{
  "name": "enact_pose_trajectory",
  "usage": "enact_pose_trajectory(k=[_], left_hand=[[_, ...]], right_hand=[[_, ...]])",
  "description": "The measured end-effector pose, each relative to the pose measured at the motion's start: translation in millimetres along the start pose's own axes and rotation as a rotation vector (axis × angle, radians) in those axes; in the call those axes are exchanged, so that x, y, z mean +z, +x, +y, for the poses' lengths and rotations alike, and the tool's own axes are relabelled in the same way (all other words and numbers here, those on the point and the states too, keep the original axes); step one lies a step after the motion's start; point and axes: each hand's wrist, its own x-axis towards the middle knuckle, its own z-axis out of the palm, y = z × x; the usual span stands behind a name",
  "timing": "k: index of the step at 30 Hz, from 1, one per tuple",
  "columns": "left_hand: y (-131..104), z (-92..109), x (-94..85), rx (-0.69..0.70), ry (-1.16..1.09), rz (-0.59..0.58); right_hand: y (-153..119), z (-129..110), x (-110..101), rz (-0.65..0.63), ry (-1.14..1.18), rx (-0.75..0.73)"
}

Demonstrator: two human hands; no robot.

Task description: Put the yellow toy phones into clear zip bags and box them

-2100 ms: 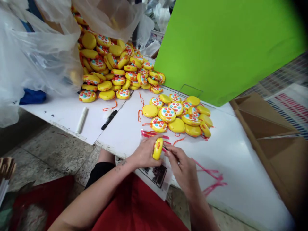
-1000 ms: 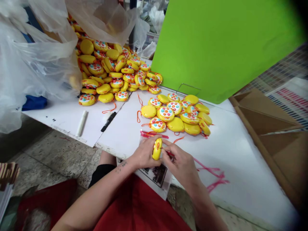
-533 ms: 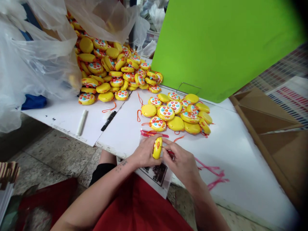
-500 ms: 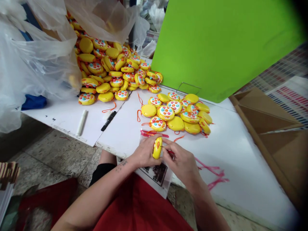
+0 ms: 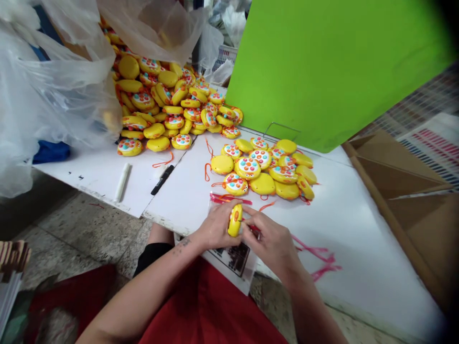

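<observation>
My left hand [image 5: 219,225] is closed round a small yellow toy [image 5: 235,220], held on edge with its orange detail facing up. My right hand [image 5: 267,236] pinches at the toy's right side. Something thin and dark touches the toy there, and a bit of red shows between the right fingers; what it is I cannot make out. Under both hands lies a clear plastic bag [image 5: 247,282] with a pink-red top strip and black print. Just beyond them is a cluster of similar yellow toys [image 5: 262,184] with coloured buttons and orange loops.
A bigger heap of yellow toys [image 5: 154,130] spills from a translucent plastic bag [image 5: 68,95] at the back left. A black marker [image 5: 162,180] and a white stick [image 5: 122,183] lie left. Pink cords [image 5: 319,255] lie right, beside a cardboard box [image 5: 401,215]. A green panel [image 5: 322,71] stands behind.
Hardly anything differs. The thin dark piece by my right fingertips sits closer against the toy, and the right fingers have shifted slightly.
</observation>
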Motion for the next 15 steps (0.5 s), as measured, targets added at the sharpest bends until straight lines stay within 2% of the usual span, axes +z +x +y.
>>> enact_pose_trajectory(k=[15], left_hand=[[0.9, 3.5, -2.7, -0.032, -0.015, -0.003]], right_hand=[[0.4, 0.3, 0.7, 0.023, 0.004, -0.019]])
